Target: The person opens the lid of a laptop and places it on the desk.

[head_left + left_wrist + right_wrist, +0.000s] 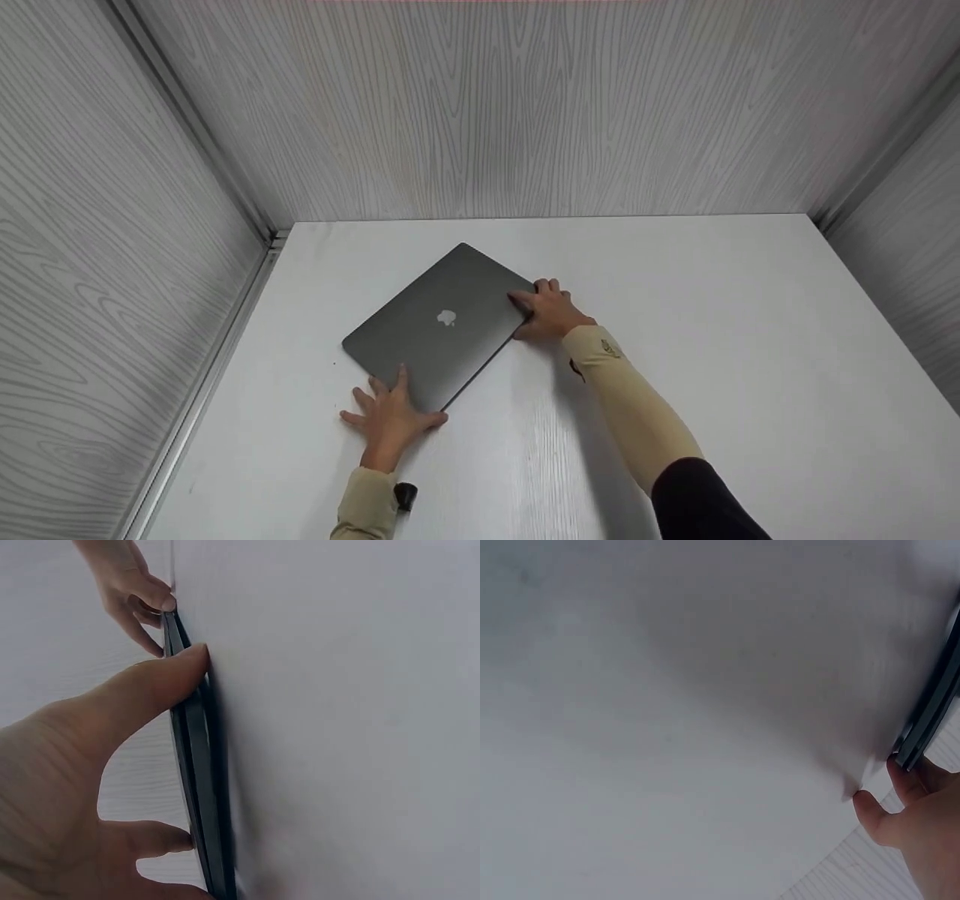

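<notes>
A closed grey laptop (427, 322) with a pale apple logo lies slantwise on the white table. At its near-left corner my left hand (391, 420) is spread wide. The index finger lies straight on the lid, the thumb is at the long near edge, and the other fingers fan out to the left. My right hand (551, 313) grips the right corner, index finger over the lid, thumb at the near edge, remaining fingers bent at the short side. The left wrist view shows the laptop's dark edge (199, 742) beside my left thumb. In the right wrist view, fingertips meet the laptop's end (922, 727).
The white table (712, 337) extends around the laptop, farthest to the right. Wood-grain panels stand behind it (480, 112) and on both sides. A metal rail (202, 382) follows the table's left edge.
</notes>
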A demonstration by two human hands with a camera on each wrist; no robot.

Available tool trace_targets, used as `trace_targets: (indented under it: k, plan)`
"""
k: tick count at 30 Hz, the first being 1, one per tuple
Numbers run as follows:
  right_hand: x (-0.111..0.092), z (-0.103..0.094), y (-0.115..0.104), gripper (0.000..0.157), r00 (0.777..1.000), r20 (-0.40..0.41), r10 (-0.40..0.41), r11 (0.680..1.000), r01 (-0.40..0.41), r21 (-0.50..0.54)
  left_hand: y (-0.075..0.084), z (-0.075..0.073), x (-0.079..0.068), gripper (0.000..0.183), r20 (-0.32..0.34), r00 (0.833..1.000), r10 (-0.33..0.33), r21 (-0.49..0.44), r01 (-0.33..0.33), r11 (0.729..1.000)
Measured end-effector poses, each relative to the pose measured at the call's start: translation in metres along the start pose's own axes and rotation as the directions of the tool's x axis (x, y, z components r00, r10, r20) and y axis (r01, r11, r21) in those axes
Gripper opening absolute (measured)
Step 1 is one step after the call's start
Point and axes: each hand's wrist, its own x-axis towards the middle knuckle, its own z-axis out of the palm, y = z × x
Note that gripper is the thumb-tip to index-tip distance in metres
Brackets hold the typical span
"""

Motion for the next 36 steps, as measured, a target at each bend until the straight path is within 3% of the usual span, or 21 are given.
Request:
trace_targets:
  k: [10,23,36]
  plan:
    - [-0.007,0.002,0.003,0.077,1.000,-0.027,-0.007,1.000,0.006,-0.015,-0.002,-0.001,0.005,0.111,0.035,0.999,0.013,-0.004,-0.013,1.000]
    - [-0.023,0.001,0.003,0.078,0.999,-0.028,0.032,0.999,-0.032,0.002,-0.005,-0.003,0.012,0.108,0.031,0.997,0.072,-0.004,-0.072,0.997]
    - [-0.041,-0.001,0.005,0.075,0.998,-0.051,0.046,0.999,-0.046,0.002,-0.006,-0.006,0.023,0.105,0.068,0.990,0.120,0.002,-0.121,0.993]
